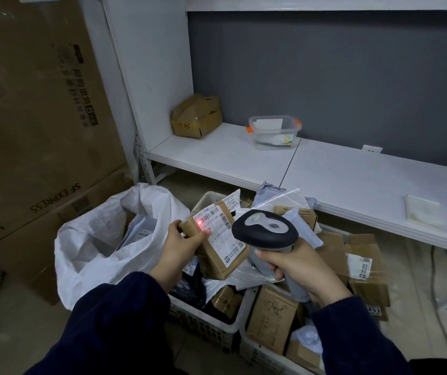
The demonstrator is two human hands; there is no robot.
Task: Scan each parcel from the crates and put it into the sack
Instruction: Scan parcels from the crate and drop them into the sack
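My left hand (180,244) grips a small brown cardboard parcel (221,259) with a white barcode label, held above the crates. A red scanner dot glows on the label near my thumb. My right hand (295,263) holds a grey and black handheld scanner (264,230) pointed at that label. The white woven sack (103,239) stands open to the left, with parcels visible inside. Two white plastic crates (203,326) sit below my hands, piled with brown boxes and grey mailer bags.
A low white shelf (352,180) runs behind the crates, carrying a crumpled cardboard box (196,116), a clear plastic tub (273,132), a folded cloth and a pen. Large cardboard cartons (32,117) stand on the left behind the sack.
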